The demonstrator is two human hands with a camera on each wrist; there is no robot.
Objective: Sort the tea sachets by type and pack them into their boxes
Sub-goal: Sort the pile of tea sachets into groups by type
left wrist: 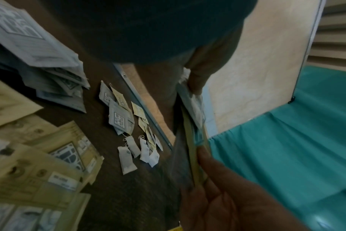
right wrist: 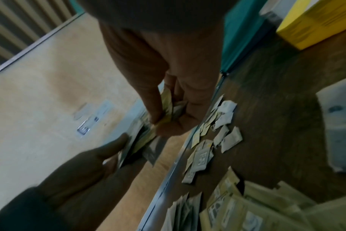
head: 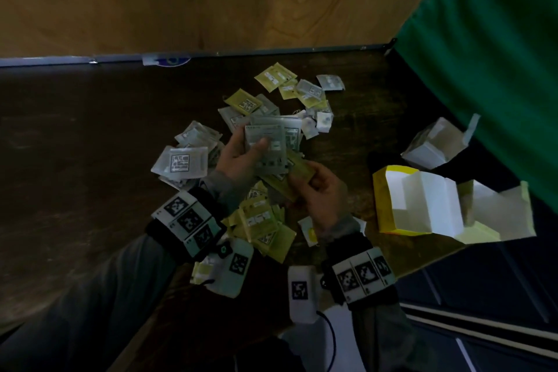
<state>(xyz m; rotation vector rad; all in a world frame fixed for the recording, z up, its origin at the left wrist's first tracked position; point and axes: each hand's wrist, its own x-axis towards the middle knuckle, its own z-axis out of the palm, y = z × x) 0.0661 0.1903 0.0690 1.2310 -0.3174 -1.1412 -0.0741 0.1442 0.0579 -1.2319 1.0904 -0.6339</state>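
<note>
Above the middle of the heap, the left hand (head: 238,154) grips a stack of grey sachets (head: 265,145), thumb pressed across its front, while the right hand (head: 320,190) pinches a yellow sachet (head: 297,170) at the stack's five o'clock corner. Grey and yellow sachets litter the dark wooden table (head: 75,145); an open yellow box (head: 382,199) lies at three o'clock, a grey box (head: 434,142) beyond it beside green cloth (head: 483,54).

Between my fingers (head: 259,145): smooth, faintly glossy grey sachets (head: 267,149). Below them: dark, matt wood table (head: 90,136).
</note>
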